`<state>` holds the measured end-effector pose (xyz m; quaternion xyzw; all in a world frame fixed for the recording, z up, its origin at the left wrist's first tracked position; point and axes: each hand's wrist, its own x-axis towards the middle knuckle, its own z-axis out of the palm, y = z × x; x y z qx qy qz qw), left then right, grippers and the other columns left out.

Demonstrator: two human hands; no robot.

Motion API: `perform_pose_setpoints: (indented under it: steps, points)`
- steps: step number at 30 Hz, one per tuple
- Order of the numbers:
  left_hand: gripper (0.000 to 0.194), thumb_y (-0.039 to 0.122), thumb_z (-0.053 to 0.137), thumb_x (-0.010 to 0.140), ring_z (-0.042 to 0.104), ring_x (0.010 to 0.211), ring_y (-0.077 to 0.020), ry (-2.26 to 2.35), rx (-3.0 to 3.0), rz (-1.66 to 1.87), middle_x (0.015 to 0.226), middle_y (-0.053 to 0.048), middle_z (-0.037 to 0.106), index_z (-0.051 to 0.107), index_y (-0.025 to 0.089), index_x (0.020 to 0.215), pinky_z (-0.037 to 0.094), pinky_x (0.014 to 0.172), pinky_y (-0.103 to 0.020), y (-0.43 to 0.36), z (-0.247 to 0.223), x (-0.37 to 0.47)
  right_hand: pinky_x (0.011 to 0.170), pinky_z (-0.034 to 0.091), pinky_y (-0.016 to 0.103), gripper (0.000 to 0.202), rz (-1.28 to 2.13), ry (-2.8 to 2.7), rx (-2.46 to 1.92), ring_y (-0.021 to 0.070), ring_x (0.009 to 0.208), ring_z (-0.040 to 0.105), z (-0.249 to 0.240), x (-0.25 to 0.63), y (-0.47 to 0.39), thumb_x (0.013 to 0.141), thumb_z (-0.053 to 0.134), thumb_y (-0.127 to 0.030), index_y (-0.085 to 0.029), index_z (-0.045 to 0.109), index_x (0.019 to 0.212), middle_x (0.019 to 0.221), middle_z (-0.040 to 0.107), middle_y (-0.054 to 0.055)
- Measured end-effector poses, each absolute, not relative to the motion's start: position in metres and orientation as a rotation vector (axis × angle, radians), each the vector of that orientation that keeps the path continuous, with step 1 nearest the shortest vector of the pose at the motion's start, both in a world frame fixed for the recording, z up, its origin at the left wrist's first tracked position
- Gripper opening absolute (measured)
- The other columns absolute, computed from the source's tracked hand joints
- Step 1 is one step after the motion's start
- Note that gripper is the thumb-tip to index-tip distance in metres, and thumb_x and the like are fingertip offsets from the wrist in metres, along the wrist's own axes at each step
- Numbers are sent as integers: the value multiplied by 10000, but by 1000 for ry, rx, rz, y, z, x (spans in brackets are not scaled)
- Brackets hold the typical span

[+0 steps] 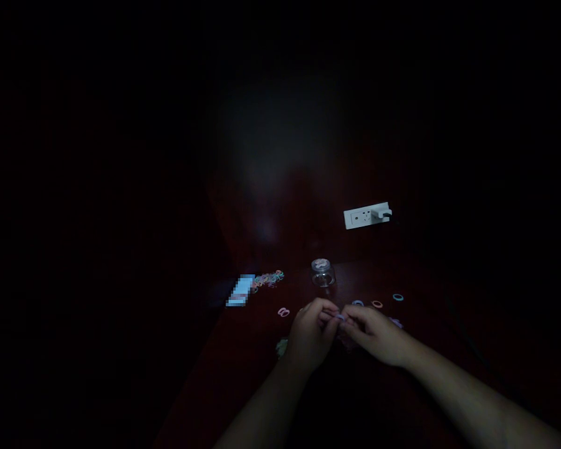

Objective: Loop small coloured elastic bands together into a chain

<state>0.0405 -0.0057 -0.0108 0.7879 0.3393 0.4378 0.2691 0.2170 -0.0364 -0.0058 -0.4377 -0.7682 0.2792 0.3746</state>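
Observation:
My left hand (pixel 312 330) and my right hand (pixel 376 330) meet above the dark red table, fingertips pinched together on a small pale purple band (pixel 340 317). Pink bands (pixel 283 312) lie to the left of my left hand, and something pale green (pixel 282 347) shows beside its wrist. Just beyond my right hand are a blue band (pixel 358 304) and an orange band (pixel 377 304). A teal band (pixel 398 297) lies farther right, and purple bands (pixel 395 323) are partly hidden behind my right hand.
A clear jar (pixel 323 274) with a lid stands beyond my hands. At the back left, a pile of colourful bands (pixel 267 280) lies next to a bright, pixelated screen (pixel 241 290). A white socket panel (pixel 367 216) with a plug is on the wall. The surroundings are very dark.

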Motion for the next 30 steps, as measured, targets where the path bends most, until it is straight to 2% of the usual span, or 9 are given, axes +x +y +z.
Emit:
perform_pose_setpoints:
  steps: [5, 11, 16, 21, 26, 30]
  points:
    - [209, 138, 573, 839, 653, 814, -142, 860, 2269, 1151, 972, -32, 678, 644, 236, 1010, 538, 758, -284, -11, -9, 38, 559, 399, 256, 352, 701, -2013, -1146, 144, 605, 542, -4, 220, -36, 959, 456, -391, -168, 604, 731, 651, 624, 21]
    - [169, 163, 566, 853, 629, 772, -133, 816, 2304, 1165, 900, -23, 666, 656, 218, 985, 516, 714, -259, -16, -8, 37, 541, 386, 258, 373, 576, -2046, -1223, 139, 556, 527, -2, 222, -36, 931, 496, -373, -166, 629, 650, 593, 619, 20]
    - [128, 204, 554, 889, 612, 725, -124, 822, 2326, 1146, 846, -17, 647, 668, 204, 949, 503, 702, -261, -16, -6, 37, 528, 370, 255, 358, 558, -2041, -1224, 134, 546, 499, -1, 223, -35, 899, 532, -364, -177, 577, 596, 575, 593, 11]
    - [165, 148, 574, 848, 617, 737, -102, 689, 2297, 1137, 958, -31, 636, 668, 197, 973, 520, 676, -227, -15, -8, 37, 509, 346, 242, 334, 585, -2016, -1231, 120, 534, 471, -3, 224, -33, 861, 560, -328, -187, 491, 566, 560, 561, -6]
    - [203, 103, 582, 815, 620, 802, -112, 650, 2277, 1170, 1005, -43, 634, 669, 191, 976, 543, 713, -229, -14, -10, 38, 527, 354, 240, 244, 519, -2014, -1264, 116, 547, 468, -5, 225, -32, 870, 547, -325, -182, 547, 672, 587, 530, -26]
    - [179, 121, 575, 843, 623, 831, -126, 685, 2276, 1206, 982, -47, 636, 676, 192, 973, 547, 727, -243, -14, -9, 37, 541, 393, 249, 216, 621, -1980, -1186, 130, 566, 518, -1, 223, -35, 903, 527, -362, -177, 608, 825, 634, 592, -8]
